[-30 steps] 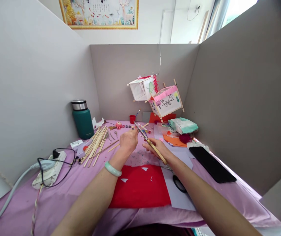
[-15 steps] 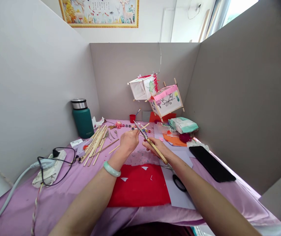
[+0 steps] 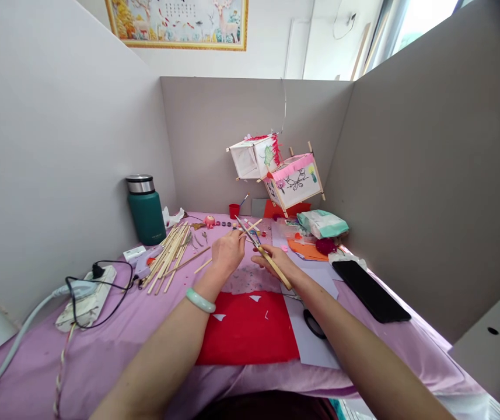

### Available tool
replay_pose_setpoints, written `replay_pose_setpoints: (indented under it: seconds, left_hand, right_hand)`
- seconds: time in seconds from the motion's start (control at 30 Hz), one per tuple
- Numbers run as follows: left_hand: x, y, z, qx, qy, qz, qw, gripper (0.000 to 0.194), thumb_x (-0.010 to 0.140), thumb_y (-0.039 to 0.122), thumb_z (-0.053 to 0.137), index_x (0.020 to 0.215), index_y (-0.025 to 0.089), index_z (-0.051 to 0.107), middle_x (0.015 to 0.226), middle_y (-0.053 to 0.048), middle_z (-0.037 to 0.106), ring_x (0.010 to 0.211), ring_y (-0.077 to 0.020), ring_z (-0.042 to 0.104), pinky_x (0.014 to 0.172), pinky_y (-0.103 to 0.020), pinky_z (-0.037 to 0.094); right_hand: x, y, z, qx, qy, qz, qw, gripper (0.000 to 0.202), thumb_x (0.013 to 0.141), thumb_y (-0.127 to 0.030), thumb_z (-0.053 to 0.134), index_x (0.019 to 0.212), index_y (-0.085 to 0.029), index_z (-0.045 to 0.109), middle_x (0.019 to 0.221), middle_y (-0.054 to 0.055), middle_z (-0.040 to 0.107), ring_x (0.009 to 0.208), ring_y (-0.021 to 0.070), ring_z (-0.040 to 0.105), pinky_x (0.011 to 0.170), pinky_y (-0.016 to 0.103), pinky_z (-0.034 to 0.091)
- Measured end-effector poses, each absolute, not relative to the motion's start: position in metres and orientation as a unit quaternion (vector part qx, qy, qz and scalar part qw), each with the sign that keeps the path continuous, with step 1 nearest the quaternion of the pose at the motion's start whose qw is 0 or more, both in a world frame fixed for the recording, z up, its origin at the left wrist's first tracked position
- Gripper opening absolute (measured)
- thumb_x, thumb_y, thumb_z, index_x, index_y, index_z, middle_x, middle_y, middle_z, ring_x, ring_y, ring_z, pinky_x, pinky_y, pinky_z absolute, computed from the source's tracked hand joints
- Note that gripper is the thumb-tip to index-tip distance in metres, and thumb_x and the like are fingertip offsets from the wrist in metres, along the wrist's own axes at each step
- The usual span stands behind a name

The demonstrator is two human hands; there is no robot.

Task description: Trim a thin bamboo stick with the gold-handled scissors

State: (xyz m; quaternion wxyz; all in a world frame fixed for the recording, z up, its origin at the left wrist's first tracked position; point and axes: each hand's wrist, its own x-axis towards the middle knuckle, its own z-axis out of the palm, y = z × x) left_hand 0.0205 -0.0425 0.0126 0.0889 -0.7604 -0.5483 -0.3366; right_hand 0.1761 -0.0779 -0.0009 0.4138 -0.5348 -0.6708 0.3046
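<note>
Grey partitions [image 3: 214, 116] close in a desk [image 3: 101, 356] spread with purple cloth, as the head view shows it. The left hand [image 3: 227, 254] is curled closed, a thin stick [image 3: 256, 224] jutting from it toward the upper right; its fingertips are hidden. The right hand [image 3: 285, 261] wraps around a wood-handled tool [image 3: 276, 269], whose metal end crosses the stick just beyond both hands; contact between them is hard to tell. No severed piece shows there, so this stick seems unfinished. Beyond and above the hands hang two paper-covered frames [image 3: 297, 181], apparently complete. Left of the left hand lies a pile of sticks [image 3: 168, 259], seemingly unused; below the hands, a red sheet [image 3: 250, 338] bears pale scraps [image 3: 255, 298].
</note>
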Motion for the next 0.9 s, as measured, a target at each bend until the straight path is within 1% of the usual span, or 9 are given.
replay_pose_setpoints:
  seconds: [0.1,0.23,0.43,0.63,0.9]
  left_hand:
    - [0.0198,-0.0416,0.0108,-0.76,-0.548,-0.338,0.09,0.035,0.091,0.037,0.031,0.101,0.02,0.06,0.094,-0.008,0.066,0.081,-0.0189,0.061,0.069,-0.027,0.039]
    - [0.0193,-0.0394,0.009,-0.763,-0.549,-0.327,0.097,0.035,0.09,0.039,0.032,0.099,0.021,0.061,0.092,-0.008,0.067,0.08,-0.0189,0.061,0.068,-0.027,0.039]
    - [0.0202,-0.039,0.0081,-0.765,-0.549,-0.324,0.093,0.036,0.091,0.035,0.03,0.101,0.02,0.061,0.096,-0.008,0.066,0.083,-0.0181,0.061,0.07,-0.027,0.04]
    - [0.019,-0.0384,0.0078,-0.769,-0.541,-0.329,0.089,0.035,0.091,0.035,0.03,0.101,0.021,0.061,0.095,-0.008,0.066,0.083,-0.0187,0.061,0.071,-0.027,0.04]
    - [0.0186,-0.0383,0.0082,-0.774,-0.535,-0.33,0.081,0.036,0.092,0.035,0.029,0.101,0.02,0.061,0.095,-0.008,0.066,0.084,-0.0177,0.061,0.072,-0.026,0.039]
  right_hand:
    - [0.1763,-0.0766,-0.0019,-0.541,-0.677,0.298,0.399,0.038,0.068,-0.042,0.062,0.096,-0.017,0.06,0.062,-0.002,0.054,0.05,0.0094,0.045,0.047,0.021,0.034]
    - [0.1767,-0.0756,-0.003,-0.534,-0.695,0.282,0.391,0.035,0.068,-0.045,0.061,0.091,-0.018,0.059,0.063,-0.003,0.054,0.051,0.0092,0.045,0.048,0.02,0.033]
    - [0.1773,-0.0728,-0.0065,-0.541,-0.691,0.276,0.391,0.034,0.068,-0.044,0.062,0.09,-0.018,0.06,0.064,-0.002,0.055,0.052,0.0095,0.046,0.049,0.02,0.033]
    - [0.1779,-0.0711,-0.0086,-0.547,-0.688,0.275,0.39,0.037,0.067,-0.044,0.063,0.095,-0.019,0.061,0.069,0.0,0.059,0.055,0.0116,0.05,0.05,0.021,0.035]
    - [0.1789,-0.0699,-0.0104,-0.552,-0.692,0.262,0.384,0.037,0.068,-0.047,0.062,0.093,-0.02,0.06,0.067,-0.001,0.06,0.053,0.0111,0.049,0.049,0.021,0.034]
